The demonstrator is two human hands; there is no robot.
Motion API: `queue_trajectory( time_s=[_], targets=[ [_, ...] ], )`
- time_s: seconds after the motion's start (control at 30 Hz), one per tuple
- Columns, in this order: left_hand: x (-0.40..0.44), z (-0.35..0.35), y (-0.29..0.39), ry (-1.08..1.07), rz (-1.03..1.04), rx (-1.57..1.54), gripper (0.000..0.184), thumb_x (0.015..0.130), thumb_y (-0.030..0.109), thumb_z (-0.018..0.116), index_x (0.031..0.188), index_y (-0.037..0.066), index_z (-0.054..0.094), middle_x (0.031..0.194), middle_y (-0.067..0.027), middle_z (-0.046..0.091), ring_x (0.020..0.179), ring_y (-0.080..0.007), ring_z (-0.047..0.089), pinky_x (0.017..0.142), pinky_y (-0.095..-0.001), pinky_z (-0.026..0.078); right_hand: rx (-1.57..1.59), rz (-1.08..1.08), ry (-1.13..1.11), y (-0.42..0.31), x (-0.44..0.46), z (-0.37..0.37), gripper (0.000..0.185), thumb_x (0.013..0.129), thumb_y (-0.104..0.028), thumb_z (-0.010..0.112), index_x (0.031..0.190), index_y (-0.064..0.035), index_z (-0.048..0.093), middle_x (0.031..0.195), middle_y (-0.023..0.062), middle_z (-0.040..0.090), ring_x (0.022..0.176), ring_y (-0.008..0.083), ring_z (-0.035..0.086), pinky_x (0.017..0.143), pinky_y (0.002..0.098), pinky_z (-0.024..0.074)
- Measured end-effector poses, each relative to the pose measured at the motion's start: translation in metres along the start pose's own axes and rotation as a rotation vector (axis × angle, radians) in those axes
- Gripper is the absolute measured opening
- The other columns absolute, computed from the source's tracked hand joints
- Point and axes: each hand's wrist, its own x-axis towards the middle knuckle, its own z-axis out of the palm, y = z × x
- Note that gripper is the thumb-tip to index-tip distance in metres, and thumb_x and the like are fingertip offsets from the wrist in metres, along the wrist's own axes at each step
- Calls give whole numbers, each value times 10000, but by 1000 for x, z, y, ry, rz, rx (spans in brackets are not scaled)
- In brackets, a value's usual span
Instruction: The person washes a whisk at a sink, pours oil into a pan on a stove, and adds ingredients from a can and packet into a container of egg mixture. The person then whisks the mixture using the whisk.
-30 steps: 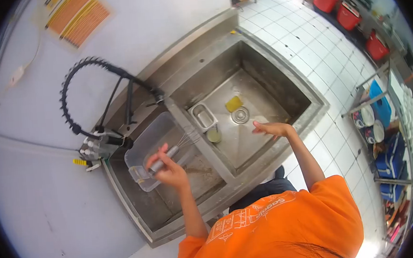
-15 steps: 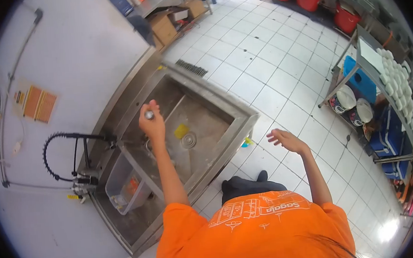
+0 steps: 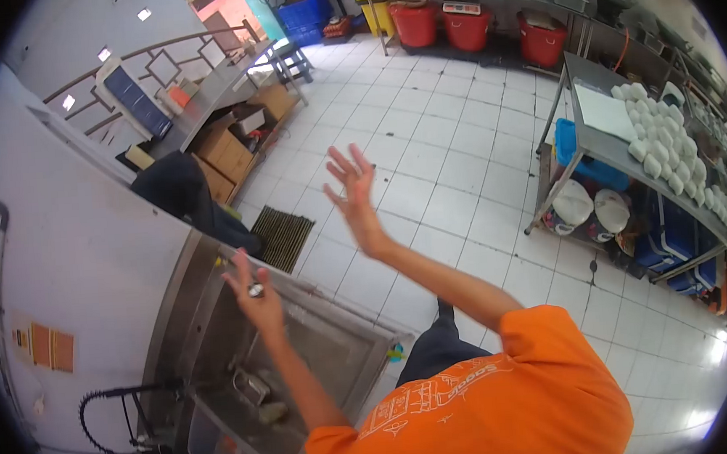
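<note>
My left hand (image 3: 259, 306) is raised above the far end of a stainless steel sink (image 3: 362, 332), its fingers partly spread. A small shiny metal object (image 3: 255, 290) sits in it near the thumb; its kind is too small to make out. Farther forward, over the tiled floor, my right hand (image 3: 355, 198) is stretched out with fingers apart and holds nothing. Inside the sink lie a metal piece like a small cup (image 3: 252, 387) and a yellowish sponge-like lump (image 3: 272, 413).
A black spring-hose faucet (image 3: 99, 423) stands at the left, beside a clear plastic bin (image 3: 206, 440). Dark cloth (image 3: 180, 198) hangs past the sink, near a slatted floor mat (image 3: 284, 237). On the right, a metal table (image 3: 573, 94) carries many white pieces. Red tubs (image 3: 468, 30) line the back.
My view has swung up and toward the room. My right hand has moved forward and left with fingers spreading. The left hand's fingers have loosened around the metal object.
</note>
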Motion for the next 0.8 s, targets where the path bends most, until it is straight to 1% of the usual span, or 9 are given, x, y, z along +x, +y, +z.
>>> queue_trajectory(
  time_s=[0.1, 0.13, 0.17, 0.33, 0.43, 0.47, 0.57, 0.73, 0.8],
  targets=[
    [31, 138, 34, -81, -225, -590, 596, 964, 468, 480, 1377, 39, 469, 1481, -205, 352, 1439, -319, 174, 1156, -405, 87, -162, 83, -169, 49, 34, 14, 859, 883, -703, 349, 1497, -194, 27, 1566, 118, 115, 1448, 288, 104, 1145, 472, 163],
    [63, 139, 77, -129, -72, -530, 613, 965, 510, 446, 1397, 75, 455, 1521, -234, 241, 1447, -366, 79, 1151, -452, 86, -359, -117, -33, 109, 71, -24, 810, 890, -716, 300, 1503, -255, 40, 1571, 98, 108, 1446, 277, 120, 1135, 460, 166],
    [91, 166, 72, -156, -24, -488, 609, 963, 507, 453, 1401, 84, 452, 1525, -231, 231, 1443, -391, 50, 1149, -472, 76, 9, 249, 43, 73, 98, -44, 775, 895, -722, 255, 1507, -294, 45, 1575, 85, 98, 1442, 272, 137, 1125, 467, 183],
    [208, 293, 84, -171, -31, -447, 539, 964, 439, 497, 1398, 120, 466, 1524, -226, 241, 1451, -371, 55, 1153, -469, 78, -63, -117, 209, -26, 241, -177, 768, 933, -662, 277, 1517, -272, -34, 1586, 121, 6, 1464, 275, 28, 1156, 465, 102],
    [248, 370, 165, -446, 167, -735, 546, 932, 353, 586, 1404, 113, 455, 1519, -228, 260, 1455, -296, 125, 1152, -446, 109, -144, -180, 231, -11, 301, -209, 765, 938, -646, 314, 1518, -270, -12, 1582, 144, 11, 1461, 303, 27, 1152, 456, 114],
    [251, 422, 176, -572, 44, -879, 574, 934, 388, 574, 1411, 98, 440, 1511, -245, 260, 1455, -309, 112, 1150, -456, 99, -296, -117, 109, 7, 312, -220, 762, 930, -645, 350, 1516, -289, 19, 1575, 161, 30, 1455, 329, 32, 1139, 485, 142],
    [303, 471, 222, -492, 112, -831, 565, 931, 412, 571, 1408, 133, 452, 1520, -261, 213, 1457, -333, 64, 1148, -478, 76, 86, -98, 318, -30, 373, -269, 775, 912, -662, 375, 1512, -312, 31, 1571, 163, 35, 1450, 337, 51, 1129, 525, 152],
    [394, 596, 271, -354, 368, -682, 524, 925, 419, 580, 1394, 209, 479, 1548, -233, 138, 1453, -362, 11, 1150, -490, 45, -199, -435, 329, -102, 482, -406, 773, 914, -672, 353, 1513, -298, 37, 1571, 141, 34, 1451, 301, 63, 1135, 531, 130],
    [402, 661, 308, -577, 365, -890, 512, 924, 384, 595, 1394, 217, 480, 1562, -214, 91, 1455, -357, 3, 1148, -452, 49, -337, -479, 338, -94, 531, -442, 783, 922, -667, 337, 1517, -257, 35, 1569, 119, 61, 1449, 287, 86, 1138, 524, 122]
  ],
)
